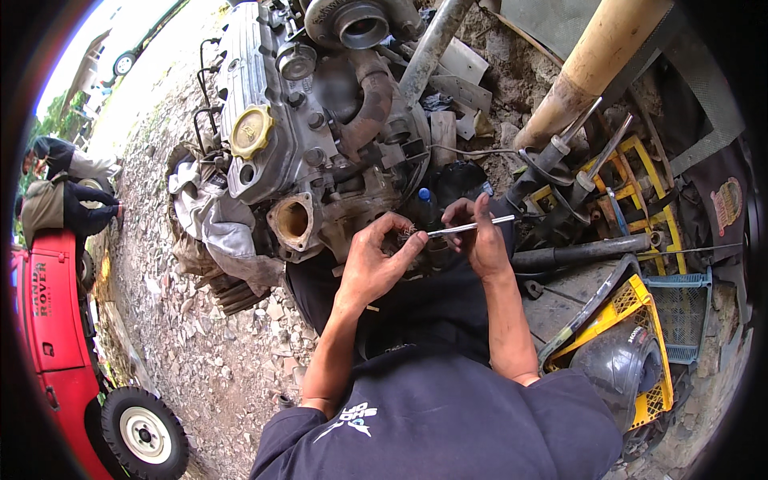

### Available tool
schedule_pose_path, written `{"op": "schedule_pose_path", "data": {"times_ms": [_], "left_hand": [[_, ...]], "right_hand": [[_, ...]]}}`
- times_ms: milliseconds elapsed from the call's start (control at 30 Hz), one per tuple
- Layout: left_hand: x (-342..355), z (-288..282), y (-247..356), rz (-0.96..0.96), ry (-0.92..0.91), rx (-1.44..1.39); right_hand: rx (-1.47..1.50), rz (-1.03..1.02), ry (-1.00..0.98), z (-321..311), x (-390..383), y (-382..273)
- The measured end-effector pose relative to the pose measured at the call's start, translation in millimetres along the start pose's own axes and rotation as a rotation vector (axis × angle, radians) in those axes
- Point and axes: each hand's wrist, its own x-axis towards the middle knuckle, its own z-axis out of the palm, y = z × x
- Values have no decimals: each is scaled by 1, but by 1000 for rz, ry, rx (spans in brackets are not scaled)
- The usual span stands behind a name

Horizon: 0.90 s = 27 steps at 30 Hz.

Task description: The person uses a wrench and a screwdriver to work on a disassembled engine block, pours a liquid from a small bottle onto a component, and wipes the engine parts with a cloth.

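My left hand (374, 258) is closed, thumb and fingers pinched round a small dark, brownish thing (409, 236) that is too small to make out. My right hand (483, 243) grips a slim silver rod-shaped tool (494, 223), its dark thin end reaching left to the fingertips of the left hand. Both hands are above my lap, just in front of a dirty engine (320, 144). A yellow oil filler cap (251, 130) sits on its cover, and a round open port (294, 218) faces up near the left hand.
A grey rag (210, 216) hangs on the engine's left side. Shock absorbers (580, 250) lie to the right, beside a yellow crate (646, 308) with a black helmet (612, 364). A thick pole (592, 68) slants behind. Far left are a red vehicle (60, 320) and people (60, 204).
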Motion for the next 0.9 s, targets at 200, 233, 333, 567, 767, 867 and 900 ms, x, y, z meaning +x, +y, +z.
{"op": "schedule_pose_path", "data": {"times_ms": [200,233,333,567,767,867,900], "left_hand": [[1,15,-24,-122,-17,-140],[0,19,-25,-110,26,-204],[-3,22,-17,16,144,-152],[-12,-11,9,442,370,-27],[-4,-68,27,809,523,481],[4,-90,28,753,571,544],[8,-94,27,743,590,580]], "right_hand": [[-55,8,-86,-20,-12,-1],[-114,10,-60,-22,-10,-3],[-165,-127,144,-23,5,-4],[-899,-764,77,8,78,18],[-1029,-937,164,8,121,44],[-967,-760,143,15,118,47],[-1020,-832,168,15,118,47]]}}
